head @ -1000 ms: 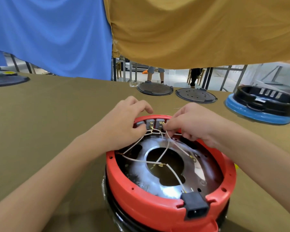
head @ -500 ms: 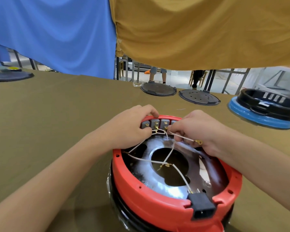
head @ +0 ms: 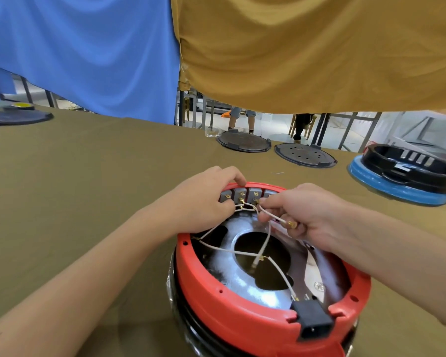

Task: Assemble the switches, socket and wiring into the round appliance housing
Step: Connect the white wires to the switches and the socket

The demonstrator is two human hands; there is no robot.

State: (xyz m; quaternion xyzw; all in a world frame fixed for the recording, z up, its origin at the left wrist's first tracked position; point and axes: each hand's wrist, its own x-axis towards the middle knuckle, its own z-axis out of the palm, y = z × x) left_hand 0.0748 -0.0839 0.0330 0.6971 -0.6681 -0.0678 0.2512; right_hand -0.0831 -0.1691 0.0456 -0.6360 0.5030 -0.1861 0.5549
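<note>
A round red housing (head: 232, 315) lies open-side up in front of me. Several grey switches (head: 247, 195) with brass tabs sit in a row inside its far rim. A black socket (head: 313, 323) is fitted in the near rim. White wires (head: 232, 251) cross the silver plate (head: 252, 289) inside. My left hand (head: 204, 202) grips the far rim, fingers over the leftmost switches. My right hand (head: 301, 212) pinches a white wire with a brass terminal (head: 290, 224), its fingertips close to the switch tabs.
Two dark round lids (head: 243, 141) (head: 305, 154) lie at the far table edge. A blue-and-black housing (head: 402, 173) stands at the right, another dark lid (head: 16, 117) at far left. Blue and mustard cloths hang behind; people's legs show beyond.
My right hand has lifted a white wire off the plate, so its brass terminal now shows by my fingers. My left hand has shifted onto the far rim.
</note>
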